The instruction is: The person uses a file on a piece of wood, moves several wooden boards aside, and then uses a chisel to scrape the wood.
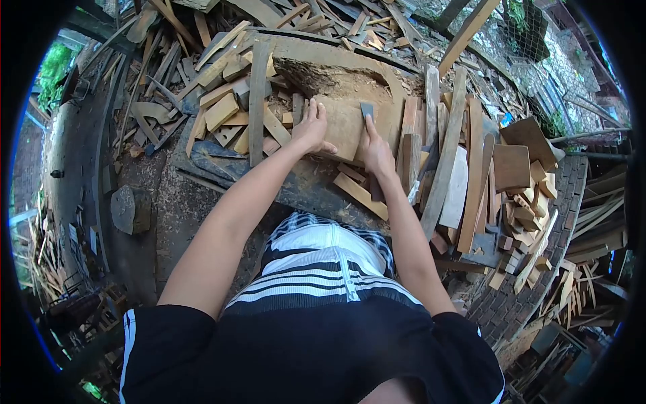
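Observation:
A broad, smooth wooden piece (341,126) lies on the bench in front of me. My left hand (313,128) rests on its left side with the fingers spread out flat. On the right side of the piece, my right hand (375,149) is wrapped round a tool with a flat, dark grey blade (367,109). The blade's end points away from me and lies against the wood. The tool's handle is mostly hidden by the fingers. Behind the piece, a large rough log (323,50) with a hollowed face holds wood chips.
Offcuts (222,112) are heaped at the left of the bench. Long planks (447,151) lean along its right side, beside stacked blocks (531,212). A stump (130,209) stands on the ground at the left. Scrap wood lies beyond the bench.

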A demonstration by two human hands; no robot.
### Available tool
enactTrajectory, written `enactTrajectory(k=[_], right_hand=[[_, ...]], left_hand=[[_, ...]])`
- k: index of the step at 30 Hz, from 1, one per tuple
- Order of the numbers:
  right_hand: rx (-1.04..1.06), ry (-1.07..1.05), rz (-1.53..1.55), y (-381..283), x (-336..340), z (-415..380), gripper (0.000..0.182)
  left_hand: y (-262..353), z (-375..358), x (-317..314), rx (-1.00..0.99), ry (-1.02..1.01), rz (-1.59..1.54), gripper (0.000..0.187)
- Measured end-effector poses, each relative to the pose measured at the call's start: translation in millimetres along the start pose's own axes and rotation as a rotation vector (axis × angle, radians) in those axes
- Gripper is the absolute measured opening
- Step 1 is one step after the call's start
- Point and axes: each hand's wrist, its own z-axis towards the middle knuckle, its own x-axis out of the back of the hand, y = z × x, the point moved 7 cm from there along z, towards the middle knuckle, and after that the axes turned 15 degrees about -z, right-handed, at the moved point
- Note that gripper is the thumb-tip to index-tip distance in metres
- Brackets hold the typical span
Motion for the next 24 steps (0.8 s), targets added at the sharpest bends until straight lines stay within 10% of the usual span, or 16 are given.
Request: enactTrajectory(k=[18, 24], right_hand=[[0.042, 0.009, 0.090, 4.8, -14.6, -45.1, 0.053], [0.042, -0.018, 0.180, 18.8, -25.3, -69.1, 0.052]], left_hand=[[6.1, 3.7, -9.1, 0.164, 0.150, -0.118, 0.129], [26.1, 21.8, -2.4, -0.084, 0.060, 0.177, 0.126]])
